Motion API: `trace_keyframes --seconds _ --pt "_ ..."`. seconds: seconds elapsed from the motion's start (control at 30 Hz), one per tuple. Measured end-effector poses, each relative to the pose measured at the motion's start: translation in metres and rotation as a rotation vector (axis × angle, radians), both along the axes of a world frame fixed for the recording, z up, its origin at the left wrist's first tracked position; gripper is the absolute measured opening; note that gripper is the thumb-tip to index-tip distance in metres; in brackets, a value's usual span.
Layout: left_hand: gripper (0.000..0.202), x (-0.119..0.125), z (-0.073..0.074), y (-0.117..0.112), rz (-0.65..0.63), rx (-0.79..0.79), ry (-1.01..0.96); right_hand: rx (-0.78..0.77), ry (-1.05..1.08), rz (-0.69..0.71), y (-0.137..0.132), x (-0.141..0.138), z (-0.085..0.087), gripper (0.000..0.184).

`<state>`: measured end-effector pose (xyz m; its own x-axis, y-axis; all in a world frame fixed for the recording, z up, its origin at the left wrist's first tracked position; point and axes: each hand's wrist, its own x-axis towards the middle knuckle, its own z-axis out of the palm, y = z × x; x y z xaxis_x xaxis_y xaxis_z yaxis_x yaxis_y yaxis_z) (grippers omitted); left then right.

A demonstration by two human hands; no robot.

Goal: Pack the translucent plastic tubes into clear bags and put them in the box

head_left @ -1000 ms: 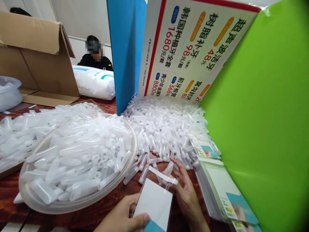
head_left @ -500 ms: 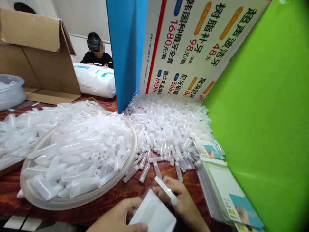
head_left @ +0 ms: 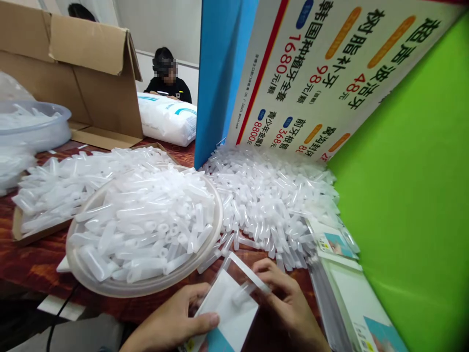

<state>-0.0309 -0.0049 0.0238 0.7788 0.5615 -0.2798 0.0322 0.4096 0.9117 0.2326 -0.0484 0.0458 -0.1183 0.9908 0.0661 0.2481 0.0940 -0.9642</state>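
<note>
A clear plastic box (head_left: 229, 308) with a white and teal card inside is tilted at the bottom centre of the view. My left hand (head_left: 179, 313) grips its left side, thumb lying across the front. My right hand (head_left: 289, 298) is closed at the box's upper right corner, fingers against the white-edged top flap (head_left: 247, 271). A small translucent tube-like piece (head_left: 244, 293) shows at the upper part of the box; whether it lies fully inside I cannot tell. Beyond my hands is a pile of small translucent capped tubes (head_left: 271, 195).
At left stands a round plastic tub (head_left: 216, 234) heaped with translucent pieces, beside a cardboard tray (head_left: 16, 225) of more. Stacked packaged boxes (head_left: 351, 288) line the green panel (head_left: 414, 195) at right. A blue panel (head_left: 220, 83) rises behind. A person (head_left: 166, 73) sits farther back.
The camera view has shifted, so the scene sits farther right. The box has turned to show its teal part, and its flap now meets the box top beside my right fingers.
</note>
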Motion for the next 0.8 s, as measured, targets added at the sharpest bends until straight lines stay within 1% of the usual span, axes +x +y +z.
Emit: trace_keyframes --seconds 0.03,0.1,0.17,0.23,0.27,0.3,0.33,0.4,0.43,0.47,0.5,0.57,0.63,0.67,0.7,0.73,0.8 --pt "0.050 -0.001 0.001 0.000 -0.009 -0.012 -0.011 -0.045 0.035 0.054 0.001 -0.003 0.002 0.019" --pt "0.052 -0.003 0.002 0.001 -0.019 -0.035 -0.052 -0.153 0.116 0.100 0.005 -0.010 0.001 0.024" --pt "0.053 -0.006 0.001 0.001 -0.020 -0.050 -0.083 -0.187 0.147 0.152 0.012 -0.016 0.002 0.030" --pt "0.054 -0.008 -0.001 0.000 -0.018 -0.051 -0.104 -0.117 0.063 0.298 0.022 -0.018 0.009 0.032" --pt "0.055 -0.008 -0.003 0.000 -0.010 -0.048 -0.114 -0.061 -0.012 0.369 0.028 -0.019 0.017 0.032" --pt "0.057 -0.009 -0.004 -0.001 0.004 -0.042 -0.128 -0.002 -0.093 0.395 0.035 -0.019 0.027 0.031" --pt "0.059 -0.010 -0.005 -0.002 0.023 -0.037 -0.147 0.054 -0.171 0.370 0.043 -0.020 0.040 0.029" --pt "0.063 -0.011 -0.006 -0.002 0.069 -0.038 -0.201 0.173 -0.299 0.232 0.061 -0.027 0.066 0.026" --pt "0.064 -0.011 -0.007 -0.003 0.086 -0.041 -0.229 0.234 -0.350 0.180 0.071 -0.036 0.078 0.023" --pt "0.065 -0.011 -0.007 -0.003 0.099 -0.041 -0.256 0.281 -0.399 0.167 0.081 -0.048 0.087 0.020" --pt "0.065 -0.012 -0.008 -0.002 0.113 -0.036 -0.278 0.312 -0.454 0.193 0.090 -0.062 0.092 0.015" --pt "0.065 -0.013 -0.013 -0.001 0.149 -0.005 -0.296 0.329 -0.618 0.312 0.107 -0.096 0.093 0.008" --pt "0.064 -0.015 -0.022 0.002 0.177 0.042 -0.268 0.338 -0.853 0.435 0.122 -0.127 0.086 0.015" --pt "0.066 -0.016 -0.026 0.003 0.182 0.062 -0.255 0.347 -0.940 0.478 0.128 -0.138 0.082 0.015" --pt "0.067 -0.016 -0.030 0.004 0.182 0.073 -0.252 0.360 -0.974 0.502 0.132 -0.145 0.079 0.015" --pt "0.069 -0.016 -0.033 0.004 0.176 0.078 -0.265 0.370 -0.947 0.500 0.134 -0.146 0.077 0.015" --pt "0.071 -0.017 -0.035 0.002 0.169 0.071 -0.319 0.373 -0.736 0.409 0.132 -0.133 0.079 0.014"
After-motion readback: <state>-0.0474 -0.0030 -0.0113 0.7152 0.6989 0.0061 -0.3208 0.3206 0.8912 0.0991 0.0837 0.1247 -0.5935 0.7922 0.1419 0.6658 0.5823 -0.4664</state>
